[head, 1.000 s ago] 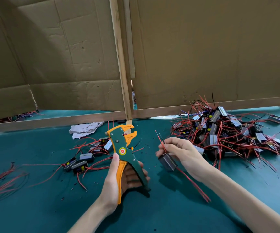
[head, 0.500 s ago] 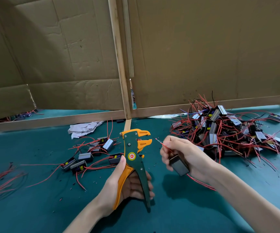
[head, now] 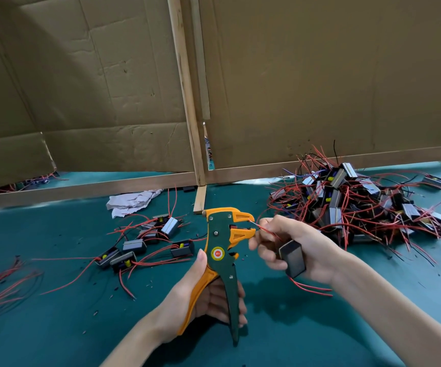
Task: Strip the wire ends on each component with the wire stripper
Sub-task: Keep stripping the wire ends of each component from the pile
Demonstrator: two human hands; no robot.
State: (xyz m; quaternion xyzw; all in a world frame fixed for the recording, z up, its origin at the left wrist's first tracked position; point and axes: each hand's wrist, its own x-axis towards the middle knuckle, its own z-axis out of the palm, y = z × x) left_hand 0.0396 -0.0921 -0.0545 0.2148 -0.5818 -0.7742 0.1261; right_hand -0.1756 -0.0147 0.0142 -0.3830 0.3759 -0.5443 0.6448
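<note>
From the head view, my left hand (head: 195,298) is wrapped round the handles of the stripper (head: 220,250), thumb up along the orange one and the other fingers curled behind the green one. The tool stands upright over the bench (head: 55,327) with its handles spread and its jaws gaping to the right. Just right of those jaws, my right hand (head: 293,242) pinches a red wire (head: 261,228) between thumb and forefinger, and the fingers (head: 272,226) are clamped on it close to its end. The bare-looking tip sits right at the mouth of the jaws; I cannot tell if it is fully seated. The component (head: 292,258) that the wire belongs to, a small dark block, is tucked against my right palm below the pinch, and its other leads trail down behind my wrist. I judge the wire light and limp, apt to buckle if held far back, so a grip near the tip suits it. The block seems rigid and light enough to ride in the palm. Further right of the stripper lies the big pile (head: 359,202) of components, and to its left a smaller scatter (head: 145,247) of them.
</note>
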